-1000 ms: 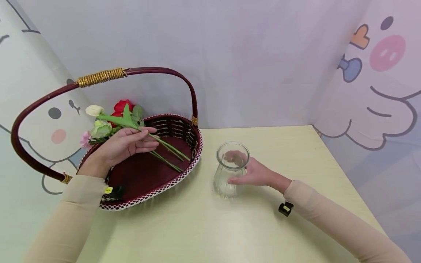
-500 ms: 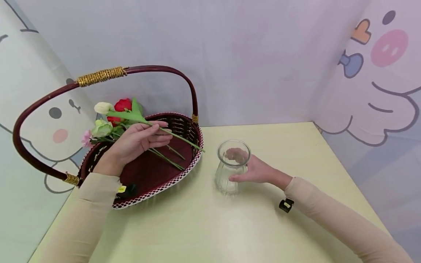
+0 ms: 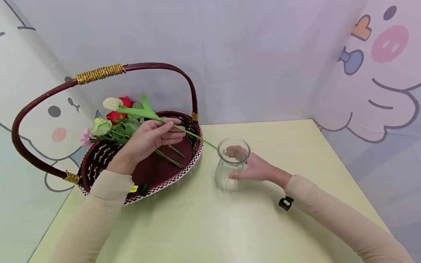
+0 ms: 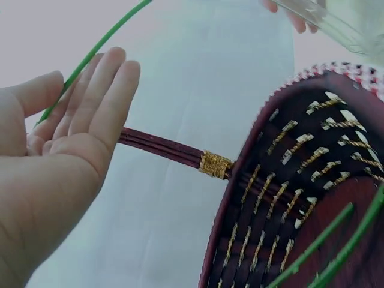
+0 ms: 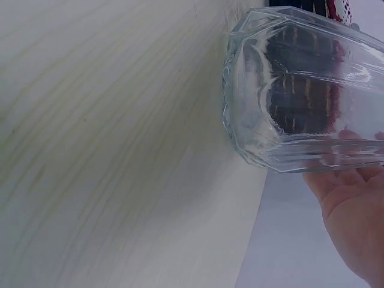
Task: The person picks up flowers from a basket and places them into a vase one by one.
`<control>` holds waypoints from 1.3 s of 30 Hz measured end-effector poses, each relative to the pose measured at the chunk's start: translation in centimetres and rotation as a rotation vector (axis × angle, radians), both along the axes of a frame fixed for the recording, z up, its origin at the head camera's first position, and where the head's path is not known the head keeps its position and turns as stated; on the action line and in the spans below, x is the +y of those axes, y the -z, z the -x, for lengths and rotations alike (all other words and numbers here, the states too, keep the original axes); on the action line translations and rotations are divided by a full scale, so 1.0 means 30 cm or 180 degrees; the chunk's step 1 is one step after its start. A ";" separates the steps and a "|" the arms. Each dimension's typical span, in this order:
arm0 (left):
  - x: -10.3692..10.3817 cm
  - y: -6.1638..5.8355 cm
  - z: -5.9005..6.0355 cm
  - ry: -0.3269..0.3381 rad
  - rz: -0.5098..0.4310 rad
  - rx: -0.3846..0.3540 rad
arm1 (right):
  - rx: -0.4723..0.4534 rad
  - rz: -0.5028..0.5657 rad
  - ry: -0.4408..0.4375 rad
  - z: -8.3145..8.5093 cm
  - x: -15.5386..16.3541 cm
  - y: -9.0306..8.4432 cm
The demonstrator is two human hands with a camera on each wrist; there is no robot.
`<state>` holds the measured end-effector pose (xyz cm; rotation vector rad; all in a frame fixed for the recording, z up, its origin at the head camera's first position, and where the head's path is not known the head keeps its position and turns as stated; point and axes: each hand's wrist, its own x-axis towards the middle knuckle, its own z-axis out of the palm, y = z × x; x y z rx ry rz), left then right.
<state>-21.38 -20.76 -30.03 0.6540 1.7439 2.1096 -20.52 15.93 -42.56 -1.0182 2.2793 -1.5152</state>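
A white tulip [image 3: 112, 103] on a long green stem with a broad leaf lies nearly level above the dark red wicker basket [image 3: 184, 171], bud to the left, stem tip just at the vase's rim. The clear ribbed glass vase [image 3: 231, 164] stands upright and empty on the pale table beside the basket.

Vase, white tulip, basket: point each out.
vase [image 3: 230, 171], head view, on its ribbed glass belly.
white tulip [image 3: 112, 103], head view, on the bud.
basket [image 3: 98, 73], head view, on the handle's gold wrapping.
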 end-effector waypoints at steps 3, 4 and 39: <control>0.030 -0.007 0.010 -0.0034 0.0057 -0.0034 | -0.0031 0.0026 0.0014 0.001 0.002 -0.003; 0.041 -0.009 0.013 -0.0029 0.0069 -0.0045 | -0.0031 0.0033 0.0017 0.001 0.002 -0.003; 0.280 -0.026 0.033 0.0222 0.0471 0.0056 | 0.0099 -0.0196 0.0052 0.003 0.003 -0.006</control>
